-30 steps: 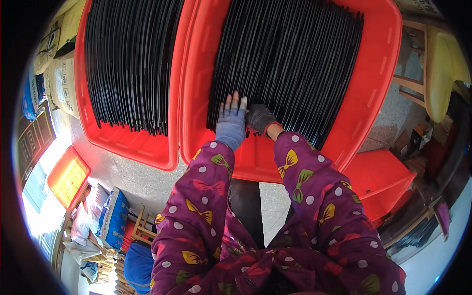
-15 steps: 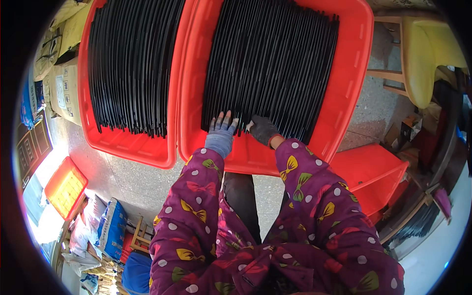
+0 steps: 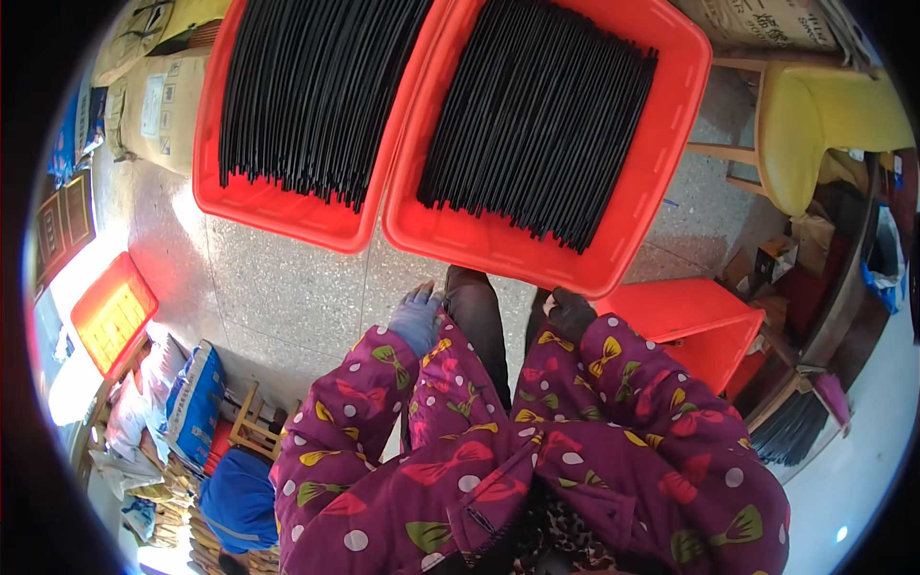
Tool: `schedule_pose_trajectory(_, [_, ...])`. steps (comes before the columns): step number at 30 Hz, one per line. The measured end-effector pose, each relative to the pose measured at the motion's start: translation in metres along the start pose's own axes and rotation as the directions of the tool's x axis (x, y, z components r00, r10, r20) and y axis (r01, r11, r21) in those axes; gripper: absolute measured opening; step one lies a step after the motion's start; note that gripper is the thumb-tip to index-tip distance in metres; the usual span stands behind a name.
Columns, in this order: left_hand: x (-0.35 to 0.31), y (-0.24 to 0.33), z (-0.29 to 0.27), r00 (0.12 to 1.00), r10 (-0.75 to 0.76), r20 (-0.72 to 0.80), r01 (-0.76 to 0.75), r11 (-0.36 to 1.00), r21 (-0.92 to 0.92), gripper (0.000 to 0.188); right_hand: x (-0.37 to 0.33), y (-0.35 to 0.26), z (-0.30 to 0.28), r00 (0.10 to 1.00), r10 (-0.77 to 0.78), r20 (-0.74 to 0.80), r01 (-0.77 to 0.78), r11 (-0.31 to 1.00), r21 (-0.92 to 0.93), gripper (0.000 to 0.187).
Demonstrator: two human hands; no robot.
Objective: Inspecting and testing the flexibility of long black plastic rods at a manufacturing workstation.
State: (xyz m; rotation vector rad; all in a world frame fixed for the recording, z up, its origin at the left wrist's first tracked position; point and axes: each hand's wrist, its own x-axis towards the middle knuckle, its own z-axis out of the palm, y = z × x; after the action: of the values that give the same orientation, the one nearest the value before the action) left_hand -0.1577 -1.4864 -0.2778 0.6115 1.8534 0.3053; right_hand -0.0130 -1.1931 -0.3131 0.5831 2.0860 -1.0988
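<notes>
My left hand [image 3: 416,320], in a grey-blue glove with bare fingertips, rests by my left thigh with its fingers stretched out and nothing in it. At my right knee lies my right hand [image 3: 569,314] in a dark grey glove. A pale fingertip shows at its inner side, but its other fingers are hard to make out against the dark glove. Ahead of both hands, apart from them, stands a red plastic bin [image 3: 661,177] full of long thin black rods [image 3: 541,120] laid side by side. A second red bin [image 3: 278,228] to its left holds more black rods [image 3: 311,105].
At right are a yellow chair [image 3: 791,125] and a tipped red bin [image 3: 690,326]. To the left stand a carton [image 3: 158,110], another red bin [image 3: 115,311] and a blue-and-white sack [image 3: 195,402]. A wooden stool [image 3: 257,422] stands at lower left.
Both hands have come off the rod ends and drawn back to my legs. Both rod bins now sit farther up in the view and look tilted.
</notes>
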Motion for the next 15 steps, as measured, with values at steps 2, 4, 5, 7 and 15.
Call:
schedule_pose_trajectory(2, [-0.020, 0.007, 0.009, 0.993, -0.119, 0.000, 0.118, 0.984, -0.132, 0.047, -0.005, 0.028, 0.007, 0.996, 0.063, 0.063, -0.071, 0.989, 0.130, 0.006])
schedule_pose_trajectory(4, [-0.040, 0.014, 0.022, 0.985, -0.164, -0.052, 0.153, 0.975, -0.160, 0.048, -0.012, -0.003, -0.011, 0.994, -0.094, 0.053, 0.098, 0.993, -0.066, 0.006])
schedule_pose_trajectory(5, [-0.047, 0.020, 0.027, 0.974, -0.223, -0.045, 0.210, 0.956, -0.204, 0.047, -0.011, 0.007, -0.012, 0.988, -0.143, 0.057, 0.147, 0.985, -0.085, 0.006])
schedule_pose_trajectory(7, [-0.072, 0.029, 0.049, 0.937, -0.345, -0.054, 0.319, 0.908, -0.271, 0.047, -0.016, -0.020, -0.035, 0.983, -0.134, 0.121, 0.140, 0.989, -0.043, 0.005])
schedule_pose_trajectory(15, [-0.181, 0.088, 0.107, 0.811, -0.581, 0.071, 0.479, 0.589, -0.651, 0.043, -0.060, -0.040, -0.102, 0.958, -0.229, 0.170, 0.276, 0.899, -0.340, 0.010])
